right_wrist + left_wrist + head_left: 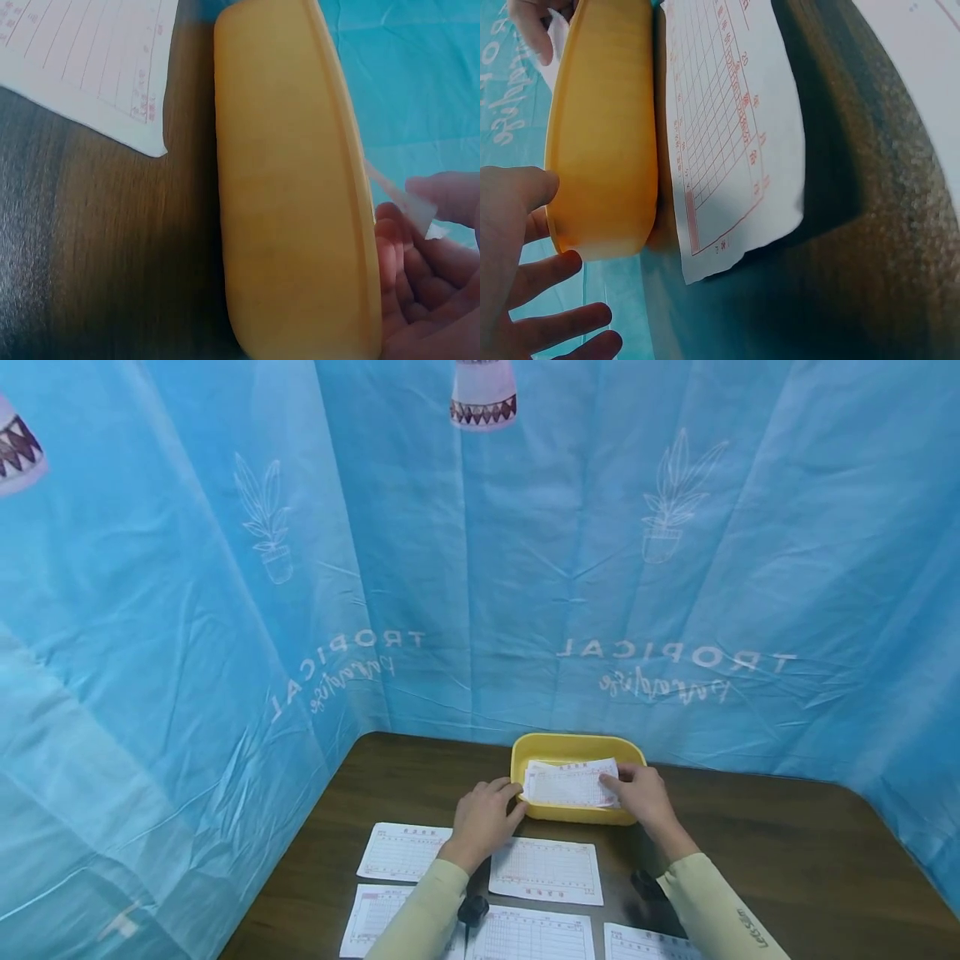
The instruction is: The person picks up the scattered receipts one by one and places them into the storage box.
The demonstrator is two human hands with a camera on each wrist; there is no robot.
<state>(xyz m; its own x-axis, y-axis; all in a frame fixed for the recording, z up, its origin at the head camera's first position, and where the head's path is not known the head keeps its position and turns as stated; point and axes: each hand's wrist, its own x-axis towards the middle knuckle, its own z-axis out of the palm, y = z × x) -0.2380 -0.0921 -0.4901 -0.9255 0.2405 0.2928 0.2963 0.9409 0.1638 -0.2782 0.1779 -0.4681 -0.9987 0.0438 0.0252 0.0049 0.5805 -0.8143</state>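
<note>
A shallow yellow plastic tray point(577, 815) stands at the far side of the table, with a stack of white printed slips point(566, 783) in it. My left hand point(483, 818) is at its near left corner. Thumb and index finger grip the rim there, while the other fingers point(562, 326) spread loosely. At the right end, my right hand point(643, 793) pinches the edge of the slips between thumb and fingers. A thin paper edge point(409, 206) shows between those fingertips in the right wrist view. How many slips it holds is hidden.
Several printed forms lie on the dark wooden table point(787, 843) nearer me, among them one sheet point(546, 870) just before the tray and another point(403, 852) to its left. A blue curtain point(525, 568) hangs close behind the table and along its left side.
</note>
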